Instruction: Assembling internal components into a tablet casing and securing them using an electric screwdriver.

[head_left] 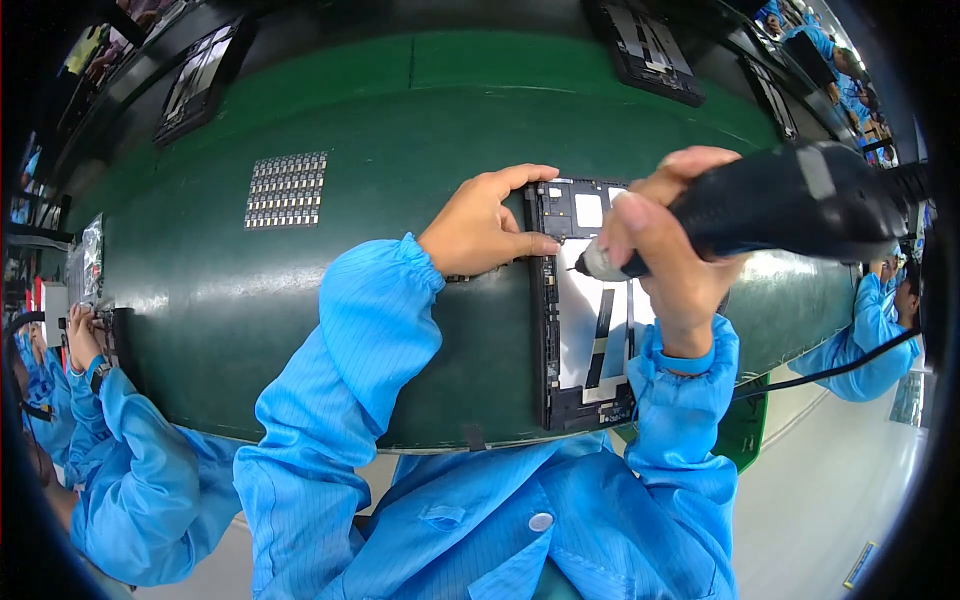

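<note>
An opened tablet [575, 340] lies on the green table near its front edge, with its black frame, silvery inner plate and dark ribbon strips showing. My left hand [475, 225] holds its upper left edge, the index finger at the top corner and the thumb lower on the side. My right hand [680, 260] is closed around a black electric screwdriver [790, 205], tilted with its tip pointing left. The tip hovers over or touches the tablet's upper left part; contact cannot be made out. My right hand and sleeve hide the tablet's right side.
A sheet with rows of small parts [286, 190] lies left on the green table [390, 130]. More opened tablets [650, 50] rest along the far side. A black cable [830, 373] runs at the right. A co-worker's hand [82, 338] works at the far left; a green bin [745, 430] stands below the table.
</note>
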